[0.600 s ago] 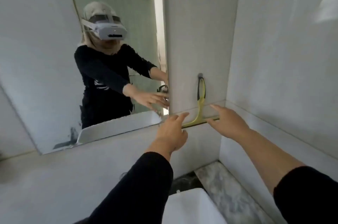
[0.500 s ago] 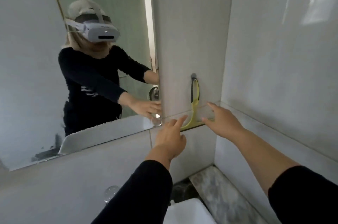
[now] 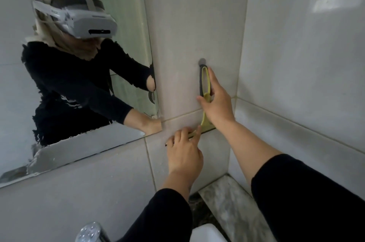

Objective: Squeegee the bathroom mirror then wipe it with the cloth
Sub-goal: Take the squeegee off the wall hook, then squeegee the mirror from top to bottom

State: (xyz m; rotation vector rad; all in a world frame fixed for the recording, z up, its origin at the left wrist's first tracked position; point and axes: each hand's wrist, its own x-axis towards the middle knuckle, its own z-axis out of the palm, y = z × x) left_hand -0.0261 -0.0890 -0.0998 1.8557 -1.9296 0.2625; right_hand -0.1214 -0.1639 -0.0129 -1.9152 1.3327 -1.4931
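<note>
A yellow-green squeegee (image 3: 204,120) with a grey-edged loop handle hangs from a grey hook (image 3: 202,61) on the tiled wall, just right of the mirror (image 3: 126,14). My right hand (image 3: 217,103) grips the handle, thumb on its left side and index finger stretched up along the loop. Below it, my left hand (image 3: 183,154) is loosely curled, its index fingertip touching the blade where it rests along the tile joint. The mirror reflects a person in black sleeves wearing a headset. No cloth is in view.
A chrome tap (image 3: 90,232) and the white basin rim (image 3: 205,233) lie at the bottom edge. A marble ledge (image 3: 229,202) runs along the corner at lower right. White tiled walls close in on the right and below the mirror.
My right hand has risen from the blade's right end to the handle and closed on it. My left hand stays at the blade. The view has moved closer.
</note>
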